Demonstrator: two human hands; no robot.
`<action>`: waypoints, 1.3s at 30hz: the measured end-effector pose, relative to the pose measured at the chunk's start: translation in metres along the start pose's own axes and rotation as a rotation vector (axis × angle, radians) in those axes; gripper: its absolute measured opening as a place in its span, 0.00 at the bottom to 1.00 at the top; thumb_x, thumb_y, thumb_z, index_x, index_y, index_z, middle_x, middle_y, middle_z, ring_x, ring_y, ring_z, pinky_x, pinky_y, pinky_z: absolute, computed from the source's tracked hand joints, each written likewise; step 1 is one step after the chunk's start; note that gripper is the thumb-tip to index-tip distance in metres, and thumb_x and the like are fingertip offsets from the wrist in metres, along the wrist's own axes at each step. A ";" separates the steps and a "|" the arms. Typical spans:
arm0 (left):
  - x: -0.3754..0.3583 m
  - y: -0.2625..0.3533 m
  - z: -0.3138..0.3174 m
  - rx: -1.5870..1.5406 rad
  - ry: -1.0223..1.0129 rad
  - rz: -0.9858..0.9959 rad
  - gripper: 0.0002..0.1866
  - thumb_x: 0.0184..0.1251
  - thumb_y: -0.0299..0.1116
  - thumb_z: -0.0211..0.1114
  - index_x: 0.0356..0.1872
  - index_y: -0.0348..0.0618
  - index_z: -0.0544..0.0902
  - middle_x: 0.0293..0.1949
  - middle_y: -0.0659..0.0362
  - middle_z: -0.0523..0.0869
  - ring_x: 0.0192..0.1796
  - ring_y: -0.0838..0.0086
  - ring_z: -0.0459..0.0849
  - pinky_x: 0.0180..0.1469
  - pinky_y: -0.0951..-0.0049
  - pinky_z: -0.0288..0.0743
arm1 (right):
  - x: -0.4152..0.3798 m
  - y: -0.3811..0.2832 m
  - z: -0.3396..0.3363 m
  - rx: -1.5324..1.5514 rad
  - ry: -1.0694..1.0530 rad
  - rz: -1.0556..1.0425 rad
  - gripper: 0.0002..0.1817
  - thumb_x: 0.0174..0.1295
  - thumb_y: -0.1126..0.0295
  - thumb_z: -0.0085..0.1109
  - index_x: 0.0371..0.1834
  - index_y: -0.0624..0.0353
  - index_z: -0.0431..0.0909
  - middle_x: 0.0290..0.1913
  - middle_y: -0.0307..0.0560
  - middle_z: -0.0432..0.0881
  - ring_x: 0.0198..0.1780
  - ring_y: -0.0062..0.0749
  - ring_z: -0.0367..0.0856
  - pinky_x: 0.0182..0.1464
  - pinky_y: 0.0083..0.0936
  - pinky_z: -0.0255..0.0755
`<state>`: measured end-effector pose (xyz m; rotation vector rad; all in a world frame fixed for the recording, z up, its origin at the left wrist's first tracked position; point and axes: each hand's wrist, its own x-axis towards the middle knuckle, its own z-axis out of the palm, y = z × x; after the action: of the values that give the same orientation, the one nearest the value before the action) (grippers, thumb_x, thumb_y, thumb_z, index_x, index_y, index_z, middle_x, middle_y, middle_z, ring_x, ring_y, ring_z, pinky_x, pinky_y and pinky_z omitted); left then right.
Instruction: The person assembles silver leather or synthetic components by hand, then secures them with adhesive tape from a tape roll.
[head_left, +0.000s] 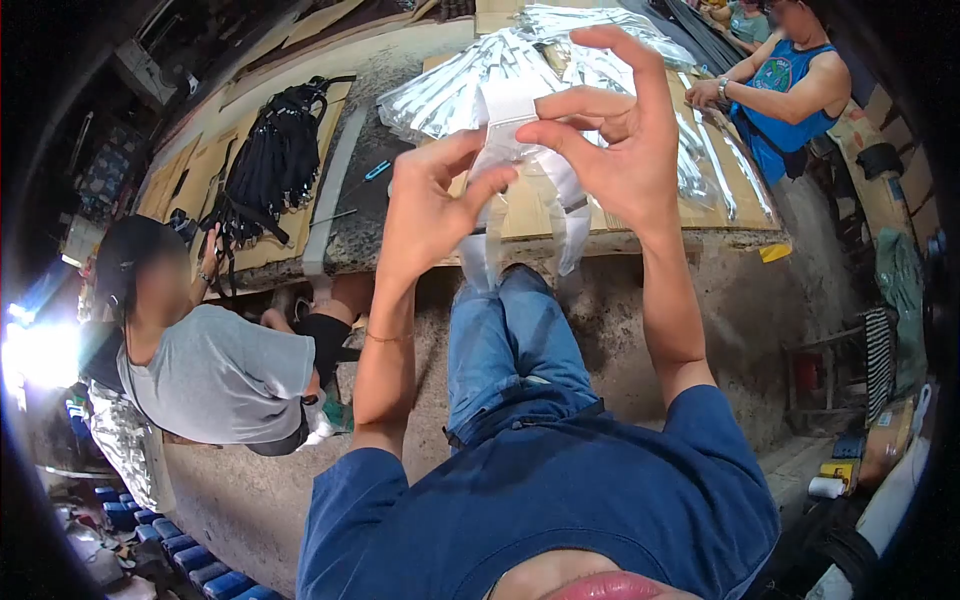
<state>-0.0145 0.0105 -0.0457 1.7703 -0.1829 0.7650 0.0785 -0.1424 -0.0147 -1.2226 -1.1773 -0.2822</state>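
A white belt-like strap (510, 108) is held up in front of me, looped at the top, its ends hanging toward my knees partly inside clear plastic. My left hand (435, 200) pinches its left side between thumb and fingers. On the right side, my right hand (625, 145) grips the strap near the loop with thumb and forefinger, another finger raised. Beyond my hands, a heap of similar white straps (480, 75) in clear plastic lies on the cardboard-covered table (520, 215).
To my left, a person in a grey shirt (215, 370) sits by a bundle of black straps (275, 150). A blue-handled tool (377, 171) lies on the table. At the far right, a person in a blue tank top (790, 85) works with white straps.
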 end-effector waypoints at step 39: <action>0.068 0.053 -0.034 0.123 -0.577 0.103 0.14 0.63 0.18 0.66 0.50 0.34 0.84 0.42 0.54 0.88 0.41 0.79 0.85 0.41 0.79 0.81 | 0.042 -0.036 -0.016 0.087 -0.089 0.376 0.59 0.38 0.87 0.77 0.74 0.51 0.51 0.40 0.48 0.79 0.35 0.22 0.82 0.37 0.19 0.78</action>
<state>-0.0012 0.0403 0.0412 2.0761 -0.6257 0.3218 0.0795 -0.1531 0.0420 -1.3611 -0.9992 0.1052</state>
